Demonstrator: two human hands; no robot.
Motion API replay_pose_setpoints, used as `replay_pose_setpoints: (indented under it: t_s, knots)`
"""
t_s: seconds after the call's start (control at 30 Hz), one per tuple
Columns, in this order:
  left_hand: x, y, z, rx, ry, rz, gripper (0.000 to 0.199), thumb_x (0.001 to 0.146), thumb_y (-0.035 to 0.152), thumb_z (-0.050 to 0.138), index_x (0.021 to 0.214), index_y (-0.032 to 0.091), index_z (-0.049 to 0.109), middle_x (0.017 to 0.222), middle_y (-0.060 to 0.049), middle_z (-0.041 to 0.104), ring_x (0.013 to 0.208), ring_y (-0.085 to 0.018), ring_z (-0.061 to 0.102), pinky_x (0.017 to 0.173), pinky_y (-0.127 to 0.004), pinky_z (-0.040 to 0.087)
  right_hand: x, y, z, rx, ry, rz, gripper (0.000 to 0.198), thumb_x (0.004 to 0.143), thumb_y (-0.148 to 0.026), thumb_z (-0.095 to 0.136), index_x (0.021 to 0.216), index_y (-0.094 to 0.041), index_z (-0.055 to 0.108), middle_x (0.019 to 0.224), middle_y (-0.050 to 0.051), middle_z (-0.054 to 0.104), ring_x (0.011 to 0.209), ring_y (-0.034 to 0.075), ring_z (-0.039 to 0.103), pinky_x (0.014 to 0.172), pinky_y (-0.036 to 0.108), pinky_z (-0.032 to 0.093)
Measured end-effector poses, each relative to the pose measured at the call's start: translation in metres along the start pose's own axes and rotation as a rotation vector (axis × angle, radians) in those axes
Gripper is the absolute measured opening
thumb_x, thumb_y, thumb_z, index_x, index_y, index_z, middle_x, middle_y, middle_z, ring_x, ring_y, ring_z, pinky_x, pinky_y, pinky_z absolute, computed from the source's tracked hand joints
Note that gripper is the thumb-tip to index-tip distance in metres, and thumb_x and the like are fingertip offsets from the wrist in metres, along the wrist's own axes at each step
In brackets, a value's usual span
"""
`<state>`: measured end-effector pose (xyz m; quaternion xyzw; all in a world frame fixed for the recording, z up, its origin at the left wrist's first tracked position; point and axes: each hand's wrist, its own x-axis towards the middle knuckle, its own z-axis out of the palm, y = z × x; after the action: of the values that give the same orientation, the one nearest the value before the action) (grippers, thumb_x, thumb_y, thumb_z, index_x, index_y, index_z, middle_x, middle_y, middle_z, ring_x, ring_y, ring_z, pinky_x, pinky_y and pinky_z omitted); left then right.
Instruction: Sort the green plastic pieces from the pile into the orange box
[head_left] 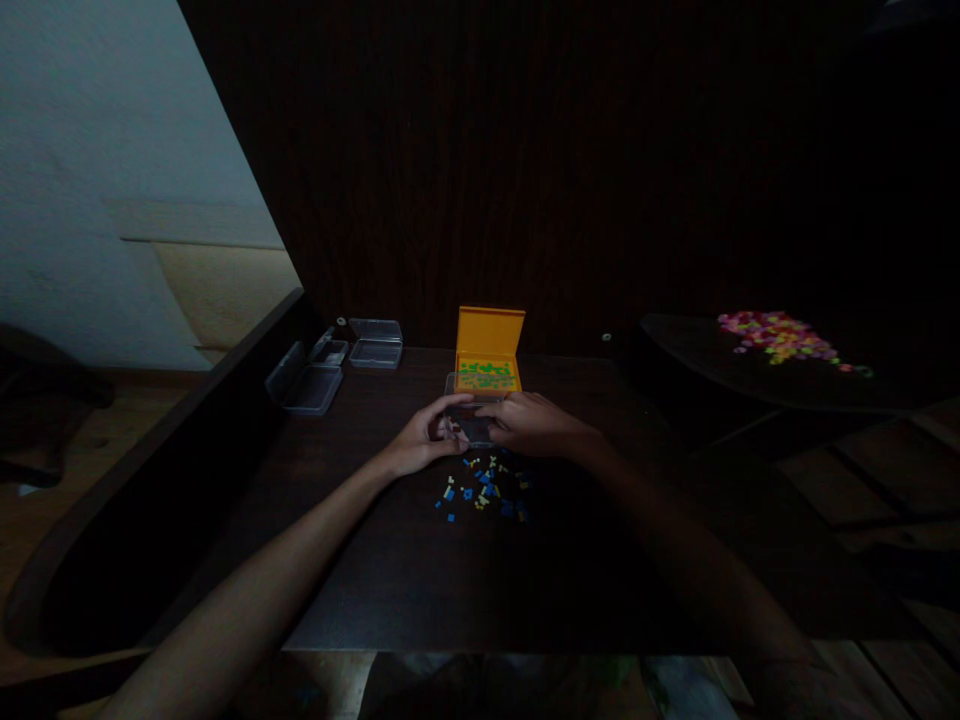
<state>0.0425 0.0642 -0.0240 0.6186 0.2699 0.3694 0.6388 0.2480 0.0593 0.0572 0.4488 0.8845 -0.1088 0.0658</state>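
Observation:
Between my hands is a clear plastic box (478, 431), its see-through lid (459, 383) raised at the back. My left hand (429, 437) wraps round the box's left side, fingers behind and thumb in front. On the right, my right hand (526, 420) is at the box with fingers bent inward; whether they pinch a small piece is too dark to tell. Just in front, small blue and pale yellow pieces (486, 485) lie scattered on the dark table. Directly behind stands an open orange box (490, 330) with green pieces (486, 374) inside.
Open clear boxes (315, 388) (377, 350) stand at the table's back left, with a smaller one (328, 349) between them. A pile of pink, red and yellow pieces (780, 337) lies on a dark surface at right. A dark panel (465, 180) rises behind the table.

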Motion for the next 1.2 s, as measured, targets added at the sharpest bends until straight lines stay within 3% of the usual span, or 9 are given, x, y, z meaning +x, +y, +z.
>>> replay_pose_setpoints:
  t_s: [0.13, 0.37, 0.57, 0.83, 1.2]
  knots:
    - [0.0, -0.0007, -0.0005, 0.008, 0.003, -0.013, 0.069, 0.069, 0.019, 0.077, 0.132, 0.018, 0.049, 0.089, -0.002, 0.063, 0.077, -0.014, 0.059, 0.077, -0.03, 0.047, -0.0029, 0.0023, -0.0044, 0.013, 0.034, -0.026, 0.044, 0.087, -0.023, 0.042, 0.126, -0.025, 0.061, 0.119, 0.007, 0.067, 0.096, 0.021, 0.062, 0.078, 0.029, 0.042]
    - [-0.0005, 0.001, 0.0002, 0.019, -0.003, -0.006, 0.068, 0.07, 0.021, 0.076, 0.132, 0.018, 0.049, 0.085, -0.001, 0.062, 0.076, -0.014, 0.059, 0.076, -0.03, 0.046, -0.0044, 0.005, -0.0076, -0.024, -0.008, -0.014, 0.036, 0.088, -0.027, 0.041, 0.108, -0.024, 0.071, 0.1, 0.005, 0.071, 0.084, 0.019, 0.062, 0.07, 0.027, 0.04]
    - [-0.0004, 0.0007, -0.0003, 0.019, -0.008, -0.001, 0.067, 0.071, 0.021, 0.076, 0.132, 0.018, 0.048, 0.08, 0.0, 0.061, 0.075, -0.014, 0.058, 0.075, -0.03, 0.046, -0.0017, 0.0018, -0.0031, -0.009, -0.006, -0.005, 0.04, 0.087, -0.026, 0.041, 0.117, -0.026, 0.068, 0.102, 0.007, 0.07, 0.082, 0.02, 0.062, 0.069, 0.029, 0.04]
    - [-0.0001, -0.0014, -0.0001, 0.005, -0.003, 0.009, 0.067, 0.07, 0.02, 0.077, 0.131, 0.019, 0.05, 0.098, -0.004, 0.063, 0.077, -0.013, 0.058, 0.076, -0.029, 0.046, 0.0007, 0.0032, -0.0002, -0.029, 0.011, 0.0, 0.037, 0.088, -0.027, 0.04, 0.108, -0.023, 0.071, 0.1, 0.006, 0.07, 0.081, 0.019, 0.062, 0.067, 0.027, 0.039]
    - [0.0003, -0.0033, -0.0019, 0.008, -0.016, 0.002, 0.069, 0.071, 0.02, 0.077, 0.133, 0.018, 0.048, 0.084, -0.002, 0.064, 0.076, -0.014, 0.059, 0.078, -0.031, 0.047, -0.0008, 0.0043, -0.0015, 0.011, 0.005, -0.037, 0.034, 0.089, -0.029, 0.04, 0.103, -0.023, 0.07, 0.096, 0.005, 0.07, 0.077, 0.018, 0.061, 0.064, 0.026, 0.035]
